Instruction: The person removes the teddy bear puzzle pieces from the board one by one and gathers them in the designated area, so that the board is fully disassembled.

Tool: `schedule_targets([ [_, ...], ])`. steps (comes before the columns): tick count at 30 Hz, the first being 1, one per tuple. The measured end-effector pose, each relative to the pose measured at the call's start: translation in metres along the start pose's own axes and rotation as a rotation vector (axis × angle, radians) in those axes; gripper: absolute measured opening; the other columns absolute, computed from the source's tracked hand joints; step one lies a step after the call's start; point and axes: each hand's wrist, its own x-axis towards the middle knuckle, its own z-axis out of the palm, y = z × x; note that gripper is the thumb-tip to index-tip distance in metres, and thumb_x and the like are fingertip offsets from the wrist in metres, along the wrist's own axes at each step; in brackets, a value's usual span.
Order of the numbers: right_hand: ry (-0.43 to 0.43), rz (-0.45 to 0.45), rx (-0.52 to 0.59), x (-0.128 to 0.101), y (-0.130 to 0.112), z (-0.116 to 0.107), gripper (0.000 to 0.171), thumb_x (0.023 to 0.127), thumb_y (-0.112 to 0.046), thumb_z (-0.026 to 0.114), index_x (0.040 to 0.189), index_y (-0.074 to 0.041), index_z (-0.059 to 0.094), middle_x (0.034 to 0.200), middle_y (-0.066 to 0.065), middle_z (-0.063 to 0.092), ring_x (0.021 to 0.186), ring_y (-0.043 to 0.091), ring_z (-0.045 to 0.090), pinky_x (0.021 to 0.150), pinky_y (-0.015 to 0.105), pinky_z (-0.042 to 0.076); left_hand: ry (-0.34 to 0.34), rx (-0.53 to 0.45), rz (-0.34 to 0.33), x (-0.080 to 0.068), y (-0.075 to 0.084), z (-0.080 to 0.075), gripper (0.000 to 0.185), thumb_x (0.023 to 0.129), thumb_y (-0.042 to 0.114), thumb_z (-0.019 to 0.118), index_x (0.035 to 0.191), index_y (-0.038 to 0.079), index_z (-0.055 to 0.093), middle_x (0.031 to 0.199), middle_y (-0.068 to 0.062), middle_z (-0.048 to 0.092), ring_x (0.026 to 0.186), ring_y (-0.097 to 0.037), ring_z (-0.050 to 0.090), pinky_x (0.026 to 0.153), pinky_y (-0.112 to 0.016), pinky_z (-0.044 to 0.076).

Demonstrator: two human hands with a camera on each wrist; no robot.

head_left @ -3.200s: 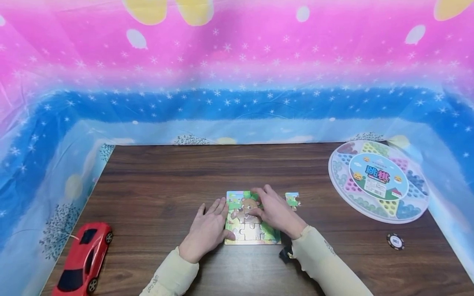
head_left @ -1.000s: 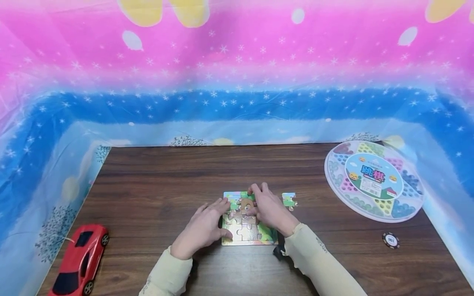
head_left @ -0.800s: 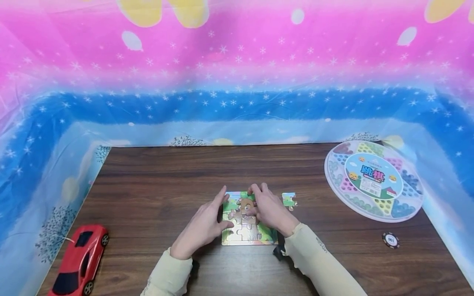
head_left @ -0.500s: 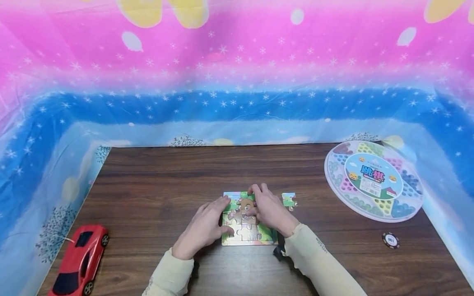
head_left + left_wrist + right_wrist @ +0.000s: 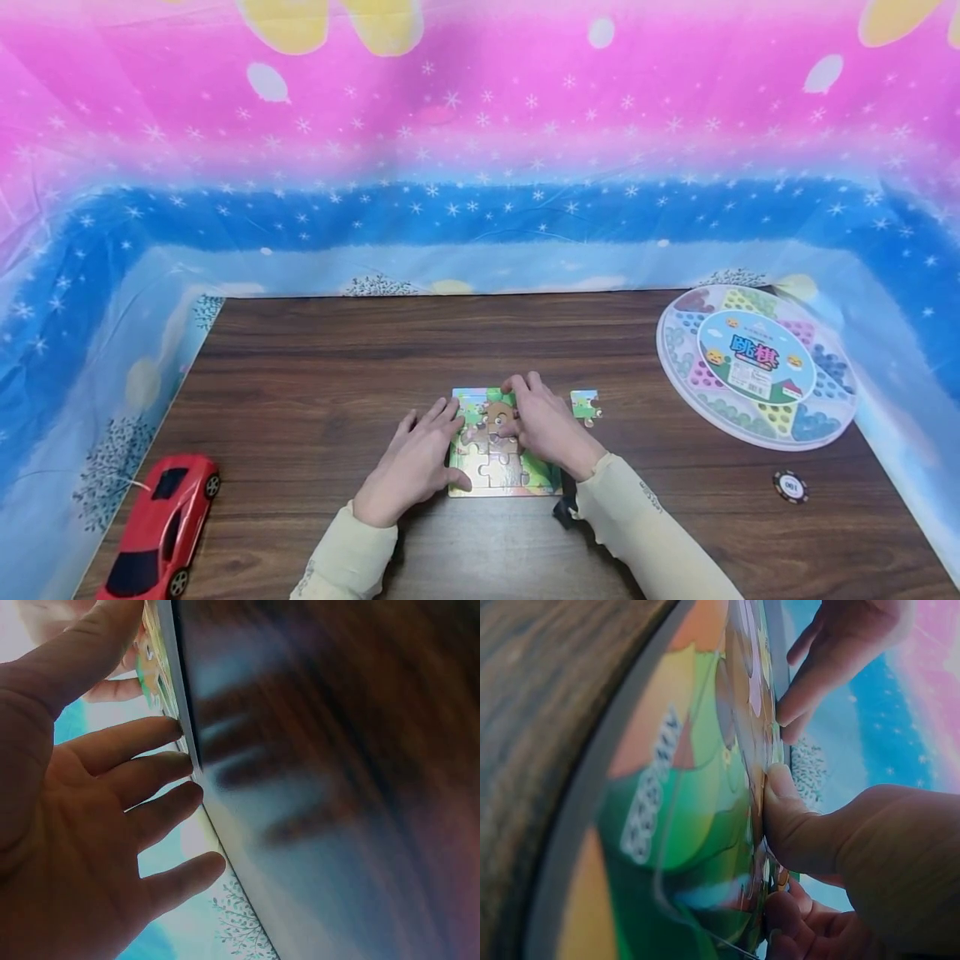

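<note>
A person's two hands rest on a small jigsaw puzzle (image 5: 504, 467) that lies flat near the front middle of the dark wooden surface (image 5: 337, 367). The left hand (image 5: 412, 467) lies open at the puzzle's left edge, its straight fingers (image 5: 150, 769) touching the frame's rim and the thumb lying over the near corner. The right hand (image 5: 547, 429) covers the puzzle's upper right part with its fingers curled; in the right wrist view its thumb (image 5: 784, 814) presses down on a brown puzzle piece (image 5: 498, 414) in the picture's middle, and whether the fingers pinch that piece cannot be told. A loose puzzle piece (image 5: 585, 405) lies on the wood just to the right of the puzzle, apart from it. Farther right lies a round checkers board (image 5: 756, 365), and a poker chip (image 5: 786, 486) lies in front of it. A red toy car (image 5: 161, 525) stands at the front left corner.
</note>
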Motion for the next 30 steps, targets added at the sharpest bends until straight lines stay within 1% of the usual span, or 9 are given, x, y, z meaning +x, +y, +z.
schedule_targets([
  [5, -0.001, 0.006, 0.004, -0.0006, 0.0000, 0.0003, 0.046, 0.089, -0.027, 0.070, 0.128, -0.011, 0.050, 0.096, 0.001, 0.044, 0.073, 0.013, 0.048, 0.058, 0.028, 0.043, 0.014, 0.008, 0.009, -0.0004, 0.0002, 0.0005, 0.095, 0.065, 0.042, 0.085, 0.140, -0.003, 0.048, 0.151, -0.019, 0.037, 0.141, -0.032, 0.031, 0.110, -0.060, 0.023],
  [10, 0.000, 0.006, 0.006, -0.0008, -0.0008, 0.0001, 0.047, 0.089, -0.027, 0.071, 0.128, -0.011, 0.050, 0.097, 0.001, 0.044, 0.073, 0.014, 0.048, 0.058, 0.029, 0.043, 0.011, 0.027, 0.012, -0.0011, 0.0000, 0.0003, 0.100, 0.066, 0.045, 0.084, 0.141, -0.006, 0.044, 0.152, -0.021, 0.034, 0.142, -0.033, 0.030, 0.111, -0.058, 0.023],
  [16, 0.003, 0.004, 0.004, -0.0011, -0.0015, -0.0006, 0.048, 0.088, -0.028, 0.071, 0.128, -0.011, 0.051, 0.096, 0.001, 0.043, 0.072, 0.014, 0.048, 0.056, 0.029, 0.042, -0.002, 0.044, 0.000, -0.0020, -0.0002, -0.0006, 0.110, 0.058, 0.051, 0.084, 0.142, -0.007, 0.043, 0.153, -0.021, 0.032, 0.142, -0.033, 0.029, 0.111, -0.059, 0.023],
  [20, 0.014, -0.006, 0.000, -0.0010, -0.0023, -0.0008, 0.047, 0.089, -0.025, 0.072, 0.128, -0.011, 0.051, 0.095, 0.002, 0.043, 0.070, 0.014, 0.046, 0.054, 0.027, 0.042, 0.000, 0.054, -0.012, -0.0022, 0.0004, -0.0006, 0.111, 0.057, 0.051, 0.084, 0.142, -0.006, 0.043, 0.153, -0.021, 0.033, 0.142, -0.032, 0.030, 0.111, -0.059, 0.023],
  [27, 0.043, 0.022, 0.063, -0.0031, -0.0018, 0.0017, 0.045, 0.087, -0.027, 0.072, 0.125, -0.015, 0.051, 0.098, 0.003, 0.042, 0.065, 0.014, 0.048, 0.050, 0.027, 0.042, 0.007, 0.068, -0.012, -0.0012, 0.0004, 0.0004, 0.110, 0.056, 0.052, 0.083, 0.141, -0.006, 0.045, 0.152, -0.020, 0.034, 0.142, -0.032, 0.030, 0.110, -0.060, 0.023],
  [30, 0.058, 0.012, 0.102, -0.0049, -0.0019, 0.0017, 0.043, 0.087, -0.026, 0.073, 0.122, -0.016, 0.051, 0.099, 0.003, 0.042, 0.067, 0.013, 0.049, 0.052, 0.027, 0.044, 0.010, 0.082, -0.011, -0.0012, 0.0000, 0.0011, 0.110, 0.056, 0.053, 0.083, 0.141, -0.006, 0.045, 0.152, -0.020, 0.034, 0.142, -0.031, 0.031, 0.110, -0.060, 0.024],
])
